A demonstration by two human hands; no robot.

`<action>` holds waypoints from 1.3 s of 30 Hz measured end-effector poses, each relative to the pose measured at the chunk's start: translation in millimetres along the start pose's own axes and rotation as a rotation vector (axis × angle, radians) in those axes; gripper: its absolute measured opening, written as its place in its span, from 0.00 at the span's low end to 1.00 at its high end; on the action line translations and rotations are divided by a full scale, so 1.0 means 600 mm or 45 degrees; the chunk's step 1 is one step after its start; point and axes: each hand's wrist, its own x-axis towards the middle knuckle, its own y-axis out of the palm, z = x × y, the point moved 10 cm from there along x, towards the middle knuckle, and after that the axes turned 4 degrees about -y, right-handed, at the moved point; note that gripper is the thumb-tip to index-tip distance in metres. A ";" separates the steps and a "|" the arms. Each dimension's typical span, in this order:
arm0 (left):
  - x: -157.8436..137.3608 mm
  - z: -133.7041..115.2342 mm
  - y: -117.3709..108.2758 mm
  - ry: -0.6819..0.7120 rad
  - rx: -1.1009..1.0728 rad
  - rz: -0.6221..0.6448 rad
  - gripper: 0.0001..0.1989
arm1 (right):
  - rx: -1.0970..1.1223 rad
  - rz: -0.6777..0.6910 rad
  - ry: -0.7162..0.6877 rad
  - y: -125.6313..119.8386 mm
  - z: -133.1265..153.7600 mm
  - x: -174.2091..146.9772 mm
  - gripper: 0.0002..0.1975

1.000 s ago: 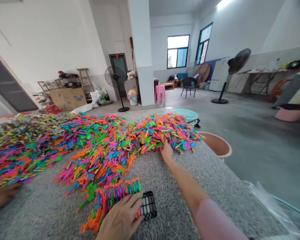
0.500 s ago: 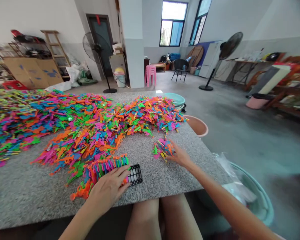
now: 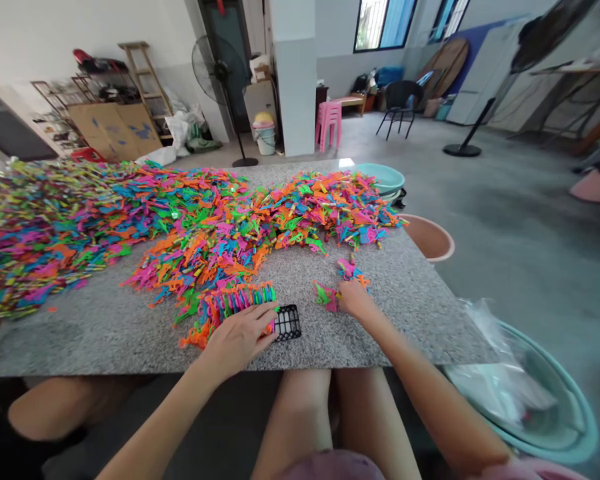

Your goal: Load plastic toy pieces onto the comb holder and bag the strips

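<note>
Over a row of small bright plastic toys (image 3: 235, 301) lies my left hand (image 3: 241, 335). Its fingers reach across the right end of the row, with the thumb on the near side, holding the black plastic grid rack (image 3: 289, 323) against the table. The bare right end of the rack shows beyond the fingertips. To the right, my right hand (image 3: 356, 299) is closed, fingers down, at a small loose cluster of toys (image 3: 326, 295). What its fingertips grip is hidden. A few pink, blue and orange pieces (image 3: 349, 269) lie just beyond it.
A big heap of mixed toys (image 3: 215, 233) covers the far side of the speckled stone table (image 3: 410, 300). At left show another person's knee (image 3: 55, 407) and part of a hand. Basins stand beside the table, one (image 3: 570, 413) holding clear plastic bags.
The view has turned left. My right hand has closed at the small cluster, which is now spread into two bits. My left hand stays on the rack. Another person's knee has come into view.
</note>
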 end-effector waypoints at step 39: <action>0.003 0.012 0.013 0.020 -0.044 -0.060 0.18 | 0.016 -0.277 -0.201 0.020 0.005 -0.101 0.16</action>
